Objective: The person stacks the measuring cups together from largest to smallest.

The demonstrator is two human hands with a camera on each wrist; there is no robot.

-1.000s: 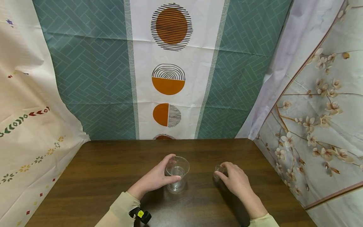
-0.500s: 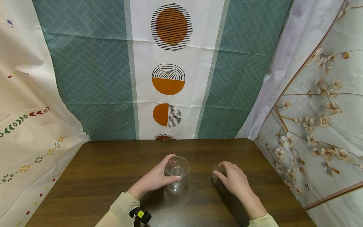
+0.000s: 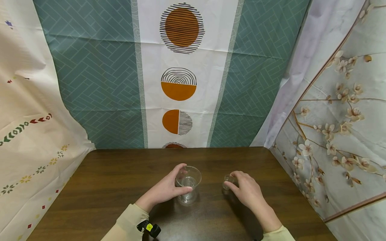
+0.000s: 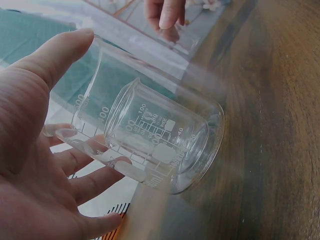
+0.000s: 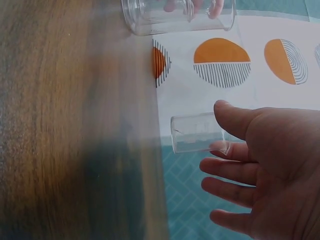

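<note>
My left hand [image 3: 164, 188] holds a large clear glass beaker [image 3: 197, 179] near its rim, thumb on the near side and fingers round the far side. The beaker stands upright on the table. Inside it sits a smaller beaker [image 4: 150, 117] with white graduation marks, seen in the left wrist view. To the right, my right hand [image 3: 248, 190] pinches a tiny clear beaker [image 5: 195, 132] at its rim between thumb and index finger. The right wrist view shows this beaker upright and off the tabletop, the other fingers spread away from it.
A dark brown wooden table [image 3: 120, 174] lies under both hands. Behind it hangs a green and white cloth [image 3: 193, 100] with orange circles. Patterned cloths line the left and right sides. A black band with a yellow mark [image 3: 149, 227] sits on my left wrist.
My right hand has moved slightly left with the tiny beaker, closer to the large one. The left hand and the large beaker have stayed put.
</note>
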